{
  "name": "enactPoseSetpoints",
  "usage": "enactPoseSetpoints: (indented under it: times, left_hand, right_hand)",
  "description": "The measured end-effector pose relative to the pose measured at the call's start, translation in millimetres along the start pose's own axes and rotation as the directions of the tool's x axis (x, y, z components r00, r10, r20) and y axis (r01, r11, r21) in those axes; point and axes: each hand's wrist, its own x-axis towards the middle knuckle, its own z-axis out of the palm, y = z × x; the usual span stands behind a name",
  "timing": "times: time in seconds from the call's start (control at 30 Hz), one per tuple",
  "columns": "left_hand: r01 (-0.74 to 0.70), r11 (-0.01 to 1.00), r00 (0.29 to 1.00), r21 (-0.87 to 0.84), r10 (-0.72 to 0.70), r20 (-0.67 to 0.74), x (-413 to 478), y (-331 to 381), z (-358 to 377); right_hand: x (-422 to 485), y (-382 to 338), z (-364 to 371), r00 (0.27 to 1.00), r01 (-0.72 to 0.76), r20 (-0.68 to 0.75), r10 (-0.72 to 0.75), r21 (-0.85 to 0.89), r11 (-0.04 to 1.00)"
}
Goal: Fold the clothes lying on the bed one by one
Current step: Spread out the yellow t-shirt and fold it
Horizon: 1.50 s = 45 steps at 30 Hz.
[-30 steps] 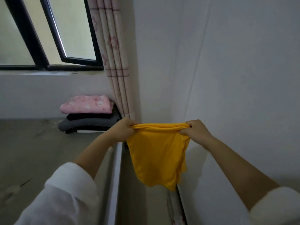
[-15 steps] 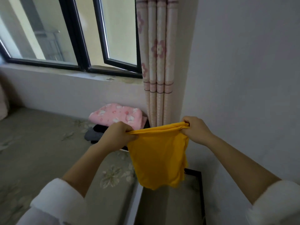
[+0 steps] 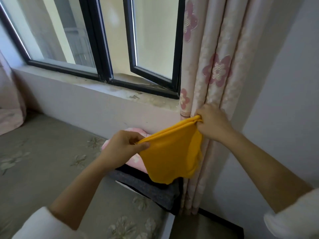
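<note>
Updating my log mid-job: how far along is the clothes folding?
Done: a folded stack lies on the bed by the curtain, a pink piece on top. In hand: the left hand and right hand pinch the yellow garment by its top edge, above that stack. Left: setting it down; any further clothes are out of view.

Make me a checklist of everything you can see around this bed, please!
Surface: bed with a grey flowered cover.
Job's things: yellow garment held up in the air, hanging loose; folded pink piece on top of a dark grey piece by the wall.
Clutter: pink fabric at the left edge.
Hands: left hand and right hand each grip one end of the garment's top edge.
Cables: nothing seen.
Surroundings: black-framed window, one pane ajar; flowered curtain; pale wall.
</note>
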Motion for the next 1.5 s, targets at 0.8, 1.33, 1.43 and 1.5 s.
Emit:
enactPoseSetpoints:
  times: [0.8,1.33,1.43,1.5]
  left_hand:
    - [0.697,0.566,0.394,-0.441,-0.816,-0.423,136.6,-234.9,-15.7]
    - [0.779,0.429,0.432,-0.457,-0.896,-0.105,111.5,-192.6,147.5]
    - [0.739,0.393,0.447,-0.547,-0.894,-0.039,108.9,-190.8,138.2]
    - [0.73,0.382,0.461,-0.566,-0.887,-0.005,104.5,-191.7,133.9]
  right_hand:
    - [287.4,-147.6,272.8,0.792,0.28,0.462,-0.399,0.305,0.91]
    - [173.3,-61.8,310.1,0.847,0.014,0.501,-0.179,0.316,0.949]
    - [185.4,-47.8,303.8,0.873,-0.378,0.434,0.224,0.31,0.873]
    - [180.6,-43.3,302.8,0.833,-0.383,0.5,0.236,0.215,0.898]
